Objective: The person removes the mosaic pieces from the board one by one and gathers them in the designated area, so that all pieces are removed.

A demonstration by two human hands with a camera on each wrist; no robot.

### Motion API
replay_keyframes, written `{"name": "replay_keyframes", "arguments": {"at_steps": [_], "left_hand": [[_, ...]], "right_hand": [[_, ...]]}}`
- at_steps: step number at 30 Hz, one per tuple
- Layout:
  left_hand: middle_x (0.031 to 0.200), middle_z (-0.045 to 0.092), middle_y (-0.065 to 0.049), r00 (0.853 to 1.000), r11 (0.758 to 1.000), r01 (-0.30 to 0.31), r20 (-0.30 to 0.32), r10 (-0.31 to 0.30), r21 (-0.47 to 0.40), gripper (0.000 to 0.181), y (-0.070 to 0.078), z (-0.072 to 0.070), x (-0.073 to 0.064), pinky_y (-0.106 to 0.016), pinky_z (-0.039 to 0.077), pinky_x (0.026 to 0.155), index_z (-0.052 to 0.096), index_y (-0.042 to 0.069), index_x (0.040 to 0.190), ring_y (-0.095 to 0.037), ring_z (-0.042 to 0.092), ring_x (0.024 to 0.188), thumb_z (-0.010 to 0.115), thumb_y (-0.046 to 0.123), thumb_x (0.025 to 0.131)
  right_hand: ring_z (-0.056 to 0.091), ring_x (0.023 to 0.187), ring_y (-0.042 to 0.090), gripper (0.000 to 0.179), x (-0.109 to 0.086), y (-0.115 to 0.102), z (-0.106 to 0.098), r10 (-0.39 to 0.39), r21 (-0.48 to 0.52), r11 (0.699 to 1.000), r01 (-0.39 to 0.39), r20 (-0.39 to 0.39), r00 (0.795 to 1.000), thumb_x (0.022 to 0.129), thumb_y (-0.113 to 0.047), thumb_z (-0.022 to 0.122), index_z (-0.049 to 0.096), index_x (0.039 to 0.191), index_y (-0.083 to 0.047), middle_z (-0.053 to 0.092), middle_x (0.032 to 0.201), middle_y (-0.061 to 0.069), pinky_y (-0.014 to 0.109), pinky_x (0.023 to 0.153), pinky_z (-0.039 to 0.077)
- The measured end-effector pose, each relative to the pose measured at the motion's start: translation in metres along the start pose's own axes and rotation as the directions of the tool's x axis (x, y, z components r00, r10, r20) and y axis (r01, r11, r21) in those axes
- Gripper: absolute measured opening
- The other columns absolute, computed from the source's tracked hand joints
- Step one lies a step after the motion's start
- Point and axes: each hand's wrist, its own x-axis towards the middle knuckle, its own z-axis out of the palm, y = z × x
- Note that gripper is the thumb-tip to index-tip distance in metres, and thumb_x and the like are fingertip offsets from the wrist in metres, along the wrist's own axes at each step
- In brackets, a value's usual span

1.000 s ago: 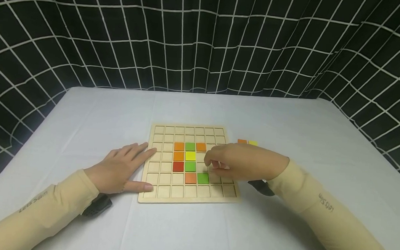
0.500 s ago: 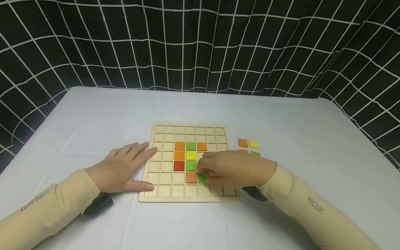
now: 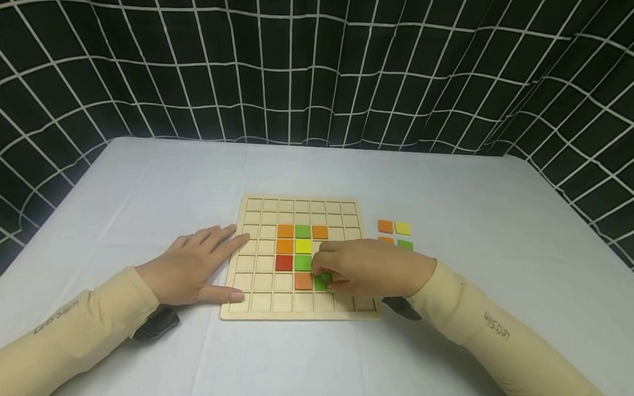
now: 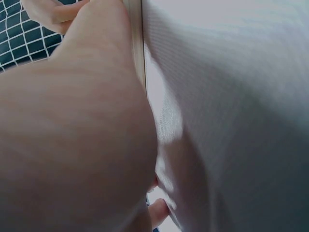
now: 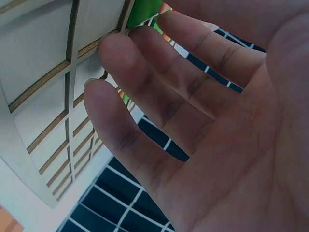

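Note:
A square wooden grid board (image 3: 269, 304) lies on the table with orange, green, yellow and red tiles in its middle cells. Flat along its left edge, my left hand (image 3: 187, 269) rests with fingers spread and the thumb on the lower left corner. My right hand (image 3: 370, 265) reaches over the board's right half. Its index finger and thumb pinch at a green tile (image 3: 321, 282) in the lower middle, beside an orange tile (image 3: 303, 281). In the right wrist view the other fingers (image 5: 166, 104) are loosely bent above bare cells. The thumb's tip is hidden there.
To the board's right, several loose tiles lie on the white cloth: an orange one (image 3: 385, 226), a yellow one (image 3: 402, 228) and a green one (image 3: 405, 245), with another orange one partly behind the right hand. A dark checked curtain (image 3: 325, 65) stands behind the table.
My right hand has moved left and slightly down, onto the green tile, uncovering the loose tiles at the right. In the last half second it hardly moves. The left hand stays put.

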Motion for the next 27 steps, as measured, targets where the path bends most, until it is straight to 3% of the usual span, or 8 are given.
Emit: {"name": "replay_keyframes", "arguments": {"at_steps": [14, 27], "left_hand": [[0.151, 0.031, -0.022, 1.0, 1.0, -0.001, 0.003, 0.001, 0.004, 0.094, 0.0011, -0.0008, -0.0001, -0.062, 0.034, 0.099, 0.027, 0.011, 0.15, -0.044, 0.032, 0.135, 0.053, 0.071, 0.083], [0.151, 0.03, -0.022, 1.0, 1.0, -0.003, 0.005, 0.003, 0.0, 0.094, 0.0005, -0.0002, 0.0003, -0.063, 0.033, 0.099, 0.027, 0.011, 0.15, -0.044, 0.031, 0.135, 0.052, 0.071, 0.083]], "right_hand": [[0.053, 0.074, 0.003, 0.027, -0.0008, -0.0008, -0.0003, -0.018, -0.002, 1.0, 0.018, 0.012, 1.0, 0.087, -0.017, 0.07, 0.061, 0.113, -0.018, 0.056, 0.098, -0.009, 0.018, 0.068, 0.048], [0.046, 0.061, 0.003, 0.029, -0.0031, 0.0012, -0.0004, -0.049, 0.064, 0.997, 0.05, -0.016, 0.999, 0.088, -0.01, 0.065, 0.065, 0.109, -0.029, 0.05, 0.085, -0.012, 0.017, 0.054, 0.041]]}}
